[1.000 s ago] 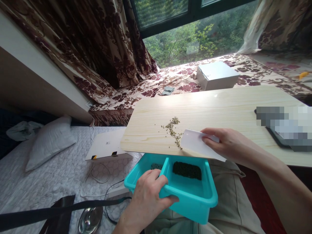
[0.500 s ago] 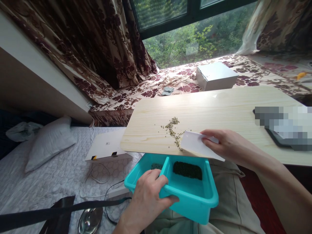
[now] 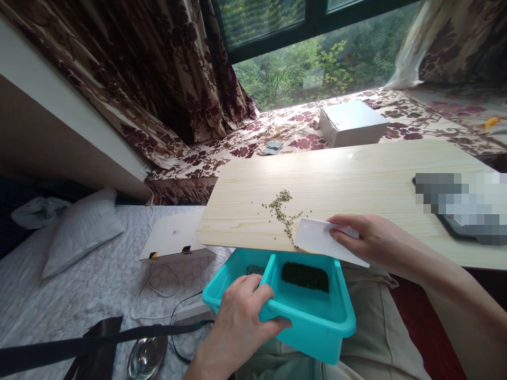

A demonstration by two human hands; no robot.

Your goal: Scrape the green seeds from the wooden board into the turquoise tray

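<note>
- Wood-grain tabletop (image 3: 364, 179) is standing before a window (image 3: 293, 74) and bearing scattered greenish-brown seeds (image 3: 281, 211).
- Right hand (image 3: 363, 236), reaching in from the right, is pinching a white card (image 3: 313, 236) between thumb and fingers; the seeds are lying just beside the card's left edge.
- Left hand (image 3: 246, 309), extending from below, is clamping the near rim of a turquoise two-compartment bin (image 3: 317, 340), which is sitting below the tabletop's near edge.

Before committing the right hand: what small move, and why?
Probably shift the white card in the right hand beyond the grains: it sits to their right, while the left hand holds the tub at the near edge of the tabletop.
</note>
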